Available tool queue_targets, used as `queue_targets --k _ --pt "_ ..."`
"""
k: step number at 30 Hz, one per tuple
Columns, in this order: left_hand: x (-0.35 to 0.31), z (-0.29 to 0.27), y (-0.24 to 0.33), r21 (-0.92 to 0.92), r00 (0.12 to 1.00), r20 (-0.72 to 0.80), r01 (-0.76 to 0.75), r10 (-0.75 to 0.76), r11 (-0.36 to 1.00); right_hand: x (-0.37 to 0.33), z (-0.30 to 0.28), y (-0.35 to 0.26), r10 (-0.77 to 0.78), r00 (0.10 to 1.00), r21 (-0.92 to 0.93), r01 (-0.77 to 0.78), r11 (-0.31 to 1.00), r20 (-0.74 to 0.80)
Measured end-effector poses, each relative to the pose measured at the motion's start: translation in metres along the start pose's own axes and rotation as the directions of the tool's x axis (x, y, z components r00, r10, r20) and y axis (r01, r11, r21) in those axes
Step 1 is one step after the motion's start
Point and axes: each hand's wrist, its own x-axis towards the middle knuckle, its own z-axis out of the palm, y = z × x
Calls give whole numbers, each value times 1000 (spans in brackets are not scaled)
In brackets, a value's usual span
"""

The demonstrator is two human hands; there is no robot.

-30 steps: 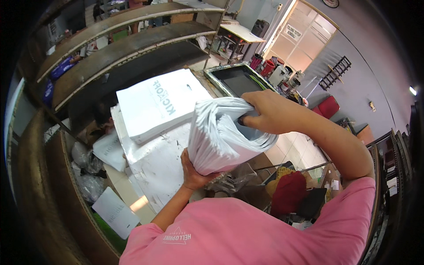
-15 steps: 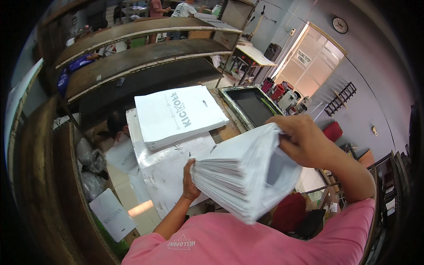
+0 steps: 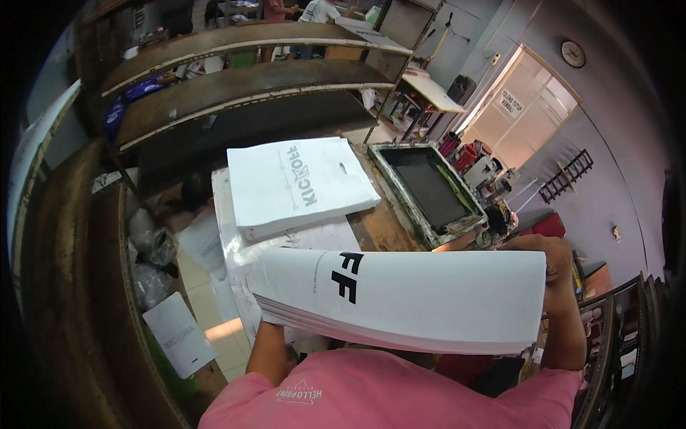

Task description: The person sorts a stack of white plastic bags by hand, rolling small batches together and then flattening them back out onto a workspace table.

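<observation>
Bundle of flat white printed bags (image 3: 429,297) now stretches lengthwise between the two hands, broad face up and gently bowed, with part of its black lettering on show. Half a second ago it was gaping open, its fanned edges turned toward the person and the right hand pulling a corner up and away. That hollow has closed from view, and the layered edges run in a tighter band along the side nearest the body.

The right hand (image 3: 556,261) is bent closed around the bundle's far right end, with the knuckles outside. The left forearm (image 3: 268,354) rises under the opposite end; the left hand itself, whose thumb showed before, is now covered by the bags, so I cannot tell how far its fingers are open, though it seems to bear that end.

For the handling, I judge that the loosening flex has given way to a flatter, more even hold, the layers not perfectly aligned.

Beyond the left hand, the other stack of white bags (image 3: 300,182) lies undisturbed on the worktable (image 3: 382,225). Ahead of the right hand and to its left sits the screen-printing frame (image 3: 429,187), well apart from its fingers.
</observation>
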Motion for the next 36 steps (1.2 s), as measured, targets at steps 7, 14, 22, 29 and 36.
queue_targets --k 7,14,22,29,36 --pt "-100 -34 46 251 987 -83 -110 135 962 -65 77 110 387 921 478 -319 818 -47" --pt "-132 14 62 545 969 -67 -164 238 822 -119 226 329 570 787 491 -602 630 234" --pt "3 -1 6 923 922 -201 65 331 378 -88 406 490 545 498 490 -854 173 675" --pt "-24 20 -7 896 914 -219 49 341 442 -64 367 469 439 554 468 -833 296 708" --pt "-19 14 -9 838 895 -372 211 245 504 -49 347 439 432 450 223 -848 480 782"
